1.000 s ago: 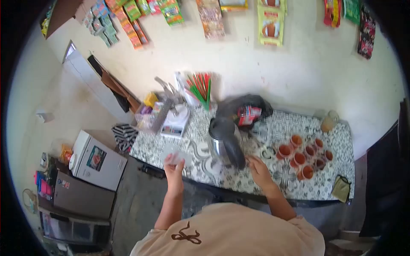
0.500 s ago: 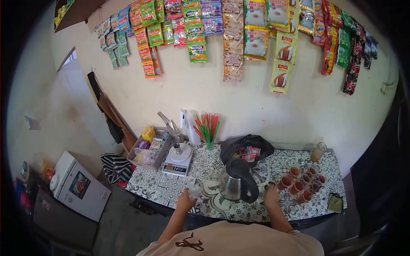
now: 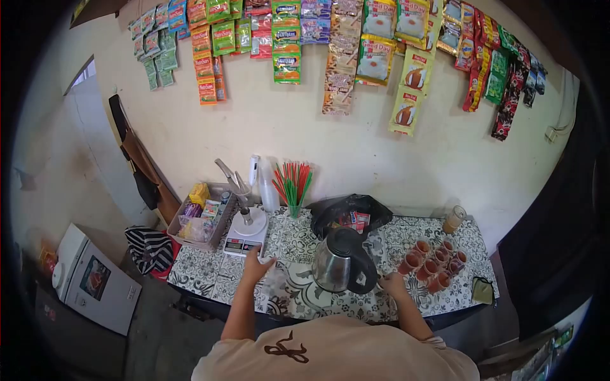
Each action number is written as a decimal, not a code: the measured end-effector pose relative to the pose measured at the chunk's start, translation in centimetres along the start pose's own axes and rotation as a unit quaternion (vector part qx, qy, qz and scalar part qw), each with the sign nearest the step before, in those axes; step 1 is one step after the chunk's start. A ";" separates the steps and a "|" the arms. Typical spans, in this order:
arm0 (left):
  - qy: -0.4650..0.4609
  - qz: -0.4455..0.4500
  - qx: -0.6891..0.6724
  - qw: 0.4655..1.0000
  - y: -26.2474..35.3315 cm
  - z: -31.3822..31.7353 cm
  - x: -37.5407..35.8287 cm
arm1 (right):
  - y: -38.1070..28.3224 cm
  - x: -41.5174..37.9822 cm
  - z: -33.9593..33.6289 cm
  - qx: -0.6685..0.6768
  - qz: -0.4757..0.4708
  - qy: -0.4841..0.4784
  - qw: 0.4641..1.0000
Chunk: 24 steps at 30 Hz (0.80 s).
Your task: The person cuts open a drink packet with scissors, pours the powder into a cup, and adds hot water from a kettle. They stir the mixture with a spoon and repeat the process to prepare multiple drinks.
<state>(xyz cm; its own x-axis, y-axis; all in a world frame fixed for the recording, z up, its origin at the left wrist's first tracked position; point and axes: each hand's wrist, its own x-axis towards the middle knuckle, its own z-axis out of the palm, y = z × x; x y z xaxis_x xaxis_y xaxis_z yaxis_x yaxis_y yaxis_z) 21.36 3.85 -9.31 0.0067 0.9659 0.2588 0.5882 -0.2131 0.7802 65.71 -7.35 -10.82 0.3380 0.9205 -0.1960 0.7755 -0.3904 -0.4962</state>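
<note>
My left hand is over the left part of the table, fingers and thumb apart, close to the front of a white digital kitchen scale. A clear plastic cup stands just right of and below it, not gripped. A metal measuring cup rests on the scale. Right of centre, my right hand has its fingers closed beside the black handle of an electric kettle. Something small shows at its fingertips, too small to name. Several cups of reddish-brown drink are grouped right of that hand.
A grey basket of packets stands at the left. Red and green straws and a black plastic bag are along the back. A glass jar and an olive pouch lie rightward. Sachet strips hang on the wall.
My left hand has let go of the clear plastic cup and moved up toward the scale. My right hand stays near the kettle. The whole view has shifted slightly.
</note>
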 end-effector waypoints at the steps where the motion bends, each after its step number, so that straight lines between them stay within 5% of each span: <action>1: 0.022 0.006 -0.006 1.000 0.8 -0.6 1.1 | 0.2 -0.4 -0.3 0.037 -0.014 -0.017 0.999; 7: 0.083 0.135 -0.052 0.986 8.9 -6.2 9.8 | 1.0 -7.5 -4.8 0.410 0.111 -0.091 0.901; 11: 0.117 0.254 -0.102 0.955 14.0 -8.4 17.6 | 3.8 -12.1 -9.8 0.548 0.055 -0.112 0.827; 14: 0.063 0.290 -0.183 0.937 18.8 -10.5 23.6 | 2.7 -15.2 -14.2 0.609 -0.019 -0.054 0.791; 16: 0.089 0.294 -0.106 0.946 21.6 -12.5 28.6 | 2.1 -15.7 -15.9 0.630 -0.027 0.012 0.776; 19: 0.104 0.149 -0.282 0.942 26.3 -15.1 34.5 | -0.3 -16.1 -16.4 0.673 -0.063 0.118 0.728; 22: 0.144 0.043 -0.378 0.914 29.2 -16.3 39.8 | -1.5 -15.2 -15.4 0.596 -0.060 0.262 0.757; 24: 0.170 0.006 -0.412 0.895 31.0 -16.8 41.1 | -2.2 -15.1 -16.5 0.582 -0.133 0.214 0.773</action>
<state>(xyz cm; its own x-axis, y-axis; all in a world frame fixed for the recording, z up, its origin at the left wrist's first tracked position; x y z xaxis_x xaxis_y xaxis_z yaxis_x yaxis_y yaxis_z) 26.28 34.47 35.03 -0.3207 0.8921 0.3183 -0.2074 -0.3940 0.8954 67.71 -20.64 7.15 0.5875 0.7793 0.2179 -0.0736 0.3197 -0.9447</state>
